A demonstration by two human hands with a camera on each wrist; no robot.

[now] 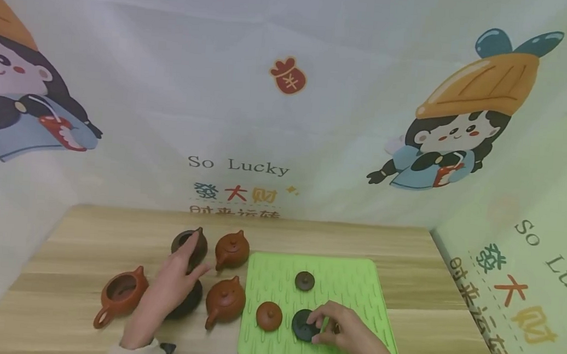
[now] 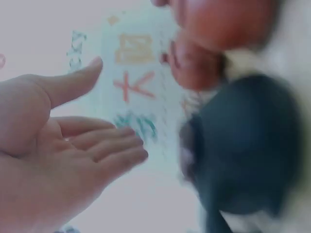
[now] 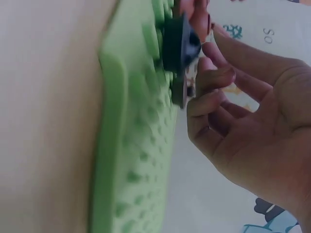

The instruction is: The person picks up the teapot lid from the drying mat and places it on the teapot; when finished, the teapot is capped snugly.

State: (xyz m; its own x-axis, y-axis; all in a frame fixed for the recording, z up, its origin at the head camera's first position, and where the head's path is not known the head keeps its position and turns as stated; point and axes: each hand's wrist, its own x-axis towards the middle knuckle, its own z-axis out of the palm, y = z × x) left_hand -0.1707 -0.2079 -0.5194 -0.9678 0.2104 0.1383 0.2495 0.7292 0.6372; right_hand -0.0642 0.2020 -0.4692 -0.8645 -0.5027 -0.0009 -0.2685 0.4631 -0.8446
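1. At the far left of your wood-grain desk [image 1: 48,297] stands a round, reddish-brown, clay-looking teapot [image 1: 124,298], its mouth uncovered and its loop handle towards you.
2. Your left hand [image 1: 163,284] holds nothing: the fingers are straight, the thumb spread wide. It hovers over a squat dark-brown teapot [image 1: 201,251] and a rounded matt-black teapot [image 1: 190,304]; in the head view it partly hides both.
3. Beside them sit two lidded, smooth, reddish-brown teapots [image 1: 232,248] [image 1: 226,300], one behind the other. Their spouts and knobs look the easiest parts to chip.
4. On the bright-green, ridged, rubbery-looking mat [image 1: 356,272] lies a reddish-brown domed lid [image 1: 269,316]; further right and farther from you is a small dark-brown lid [image 1: 305,280].
5. Nearest your right hand [image 1: 349,332], the round black lid [image 1: 302,326] rests on the mat's ridges. Expect it to be light, stiff and brittle; its central knob should give the surest hold, its smooth edge a more slippery one.
6. That hand's fingers are bent, thumb and forefinger narrowly apart by the knob; you cannot tell whether they touch it.
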